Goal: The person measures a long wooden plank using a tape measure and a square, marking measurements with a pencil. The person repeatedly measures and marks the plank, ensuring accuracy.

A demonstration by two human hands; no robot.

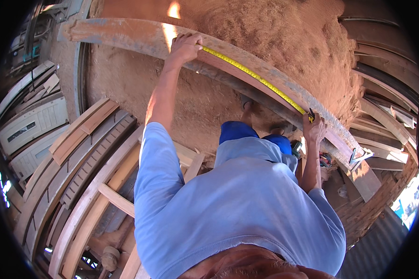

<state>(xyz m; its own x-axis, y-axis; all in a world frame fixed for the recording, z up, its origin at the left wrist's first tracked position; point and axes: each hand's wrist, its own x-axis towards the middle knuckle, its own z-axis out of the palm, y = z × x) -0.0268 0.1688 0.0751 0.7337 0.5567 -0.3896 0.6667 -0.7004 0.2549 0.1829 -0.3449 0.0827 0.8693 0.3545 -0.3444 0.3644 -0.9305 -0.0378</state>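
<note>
A yellow tape measure (253, 74) is pulled out along a long wooden board (237, 73), its blade running from upper left to lower right. My left hand (186, 48) is closed on the blade's far-left end, fingers pressed down at the wood. At the other end, my right hand (314, 128) grips the dark and yellow case, partly hidden by my fingers. The reddish board lies on a wider, weathered grey plank (125, 36) that curves across the view. Near the board's right end rests a small angled tool (360, 156), perhaps a square.
Stacked timber and frames (95, 153) crowd the left, beside pale panelled doors (32, 125). A heap of sawdust (284, 32) lies beyond the plank. More boards (386, 125) are piled on the right. A green and dark tool (296, 148) sits by my right leg.
</note>
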